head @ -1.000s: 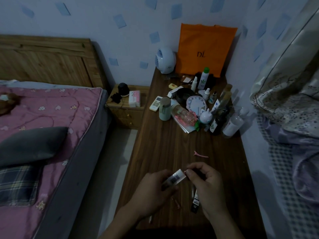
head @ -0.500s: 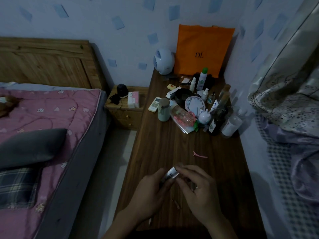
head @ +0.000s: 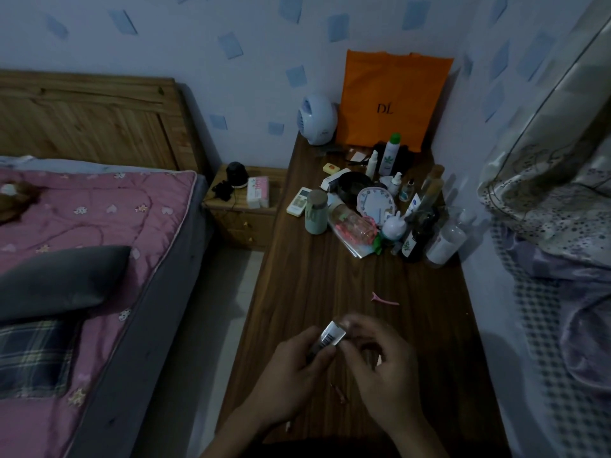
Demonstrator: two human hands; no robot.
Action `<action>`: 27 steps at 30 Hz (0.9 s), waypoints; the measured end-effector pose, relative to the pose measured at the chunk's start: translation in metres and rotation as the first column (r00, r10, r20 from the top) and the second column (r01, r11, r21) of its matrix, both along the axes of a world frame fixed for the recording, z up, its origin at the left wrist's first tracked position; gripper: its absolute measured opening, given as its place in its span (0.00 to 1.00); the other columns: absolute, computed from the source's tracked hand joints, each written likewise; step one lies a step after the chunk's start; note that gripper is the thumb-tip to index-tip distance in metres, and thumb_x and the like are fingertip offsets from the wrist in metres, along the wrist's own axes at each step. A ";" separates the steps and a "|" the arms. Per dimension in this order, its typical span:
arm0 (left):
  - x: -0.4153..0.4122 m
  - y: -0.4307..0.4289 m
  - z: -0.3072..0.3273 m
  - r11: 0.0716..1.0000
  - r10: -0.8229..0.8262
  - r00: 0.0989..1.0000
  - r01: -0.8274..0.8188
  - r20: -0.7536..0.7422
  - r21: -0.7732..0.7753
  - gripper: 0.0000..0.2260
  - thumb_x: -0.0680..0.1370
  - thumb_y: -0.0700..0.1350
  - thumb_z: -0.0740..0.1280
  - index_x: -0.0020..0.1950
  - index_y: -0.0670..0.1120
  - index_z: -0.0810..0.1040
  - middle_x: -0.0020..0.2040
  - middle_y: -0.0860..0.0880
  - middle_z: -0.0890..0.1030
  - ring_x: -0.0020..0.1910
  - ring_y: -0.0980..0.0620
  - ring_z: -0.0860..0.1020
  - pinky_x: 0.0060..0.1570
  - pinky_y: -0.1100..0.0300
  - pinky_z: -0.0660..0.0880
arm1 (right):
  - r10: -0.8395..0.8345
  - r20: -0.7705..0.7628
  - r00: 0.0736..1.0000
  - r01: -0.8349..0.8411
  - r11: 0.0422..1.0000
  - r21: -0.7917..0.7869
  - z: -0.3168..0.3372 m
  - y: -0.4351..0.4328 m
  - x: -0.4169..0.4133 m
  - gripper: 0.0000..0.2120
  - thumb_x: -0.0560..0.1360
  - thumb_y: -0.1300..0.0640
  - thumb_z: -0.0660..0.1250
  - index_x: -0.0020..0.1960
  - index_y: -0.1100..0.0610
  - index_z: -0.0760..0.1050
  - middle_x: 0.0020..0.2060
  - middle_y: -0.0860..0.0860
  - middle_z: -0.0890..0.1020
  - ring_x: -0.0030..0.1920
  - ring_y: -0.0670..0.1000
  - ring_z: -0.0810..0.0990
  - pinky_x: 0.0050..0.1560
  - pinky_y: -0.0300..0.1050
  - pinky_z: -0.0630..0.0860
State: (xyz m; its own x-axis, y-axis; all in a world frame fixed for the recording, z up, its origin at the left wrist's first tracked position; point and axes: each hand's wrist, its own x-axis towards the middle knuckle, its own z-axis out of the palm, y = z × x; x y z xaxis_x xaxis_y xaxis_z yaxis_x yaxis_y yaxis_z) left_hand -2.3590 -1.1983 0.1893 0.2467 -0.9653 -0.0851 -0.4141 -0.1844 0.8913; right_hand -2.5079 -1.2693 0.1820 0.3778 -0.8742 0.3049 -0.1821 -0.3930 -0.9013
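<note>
Over the near end of a dark wooden table [head: 330, 285], both my hands work on a small tube-like item with a white barcode label [head: 333, 335]. My left hand [head: 294, 378] grips its lower dark part. My right hand [head: 380, 368] has its fingertips curled at the labelled upper end, and its motion blurs them. The room is dim, so what the item is stays unclear.
A pink hair clip [head: 385, 299] lies beyond my hands. Several bottles, a small clock [head: 375, 203], a remote and a fan crowd the far end before an orange bag [head: 393, 97]. A bed [head: 82, 259] lies left, a nightstand [head: 244, 206] behind, and draped fabric hangs at the right.
My right hand has slid in over the labelled end and closed toward my left hand. The dark stick seen below my right hand a second ago is now hidden.
</note>
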 end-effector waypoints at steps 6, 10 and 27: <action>-0.002 0.003 0.002 0.999 -0.032 0.999 0.032 -0.010 0.012 0.10 0.79 0.51 0.64 0.44 0.45 0.75 0.34 0.48 0.75 0.33 0.61 0.70 0.35 0.55 0.69 | -0.142 0.146 0.979 0.093 0.950 0.298 0.005 -0.005 0.001 0.22 0.71 0.71 0.74 0.53 0.46 0.79 0.44 0.47 0.87 0.44 0.43 0.85 0.45 0.35 0.80; -0.004 0.004 0.007 1.000 -0.025 0.999 0.026 -0.035 0.005 0.10 0.80 0.50 0.64 0.45 0.44 0.76 0.33 0.52 0.72 0.32 0.62 0.69 0.34 0.59 0.67 | -0.036 0.127 0.991 0.010 0.980 0.199 0.007 0.001 0.002 0.14 0.72 0.62 0.73 0.48 0.43 0.83 0.47 0.45 0.85 0.49 0.47 0.84 0.47 0.35 0.79; 0.009 0.019 -0.001 0.986 0.004 0.969 0.038 -0.249 0.165 0.11 0.80 0.50 0.63 0.43 0.46 0.79 0.32 0.51 0.78 0.30 0.55 0.76 0.32 0.57 0.74 | 0.059 -0.032 0.998 -0.037 0.884 0.467 -0.014 0.007 0.017 0.16 0.71 0.62 0.75 0.46 0.40 0.80 0.44 0.43 0.86 0.45 0.43 0.85 0.41 0.33 0.80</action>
State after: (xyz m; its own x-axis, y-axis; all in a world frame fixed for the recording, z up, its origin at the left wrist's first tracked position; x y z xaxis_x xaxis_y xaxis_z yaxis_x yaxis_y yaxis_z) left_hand -2.3499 -1.1794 0.1882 0.1813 -0.9361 -0.3015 -0.1888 -0.3340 0.9235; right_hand -2.4910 -1.2618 0.1677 0.4267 -0.8917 -0.1509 -0.2176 0.0607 -0.9741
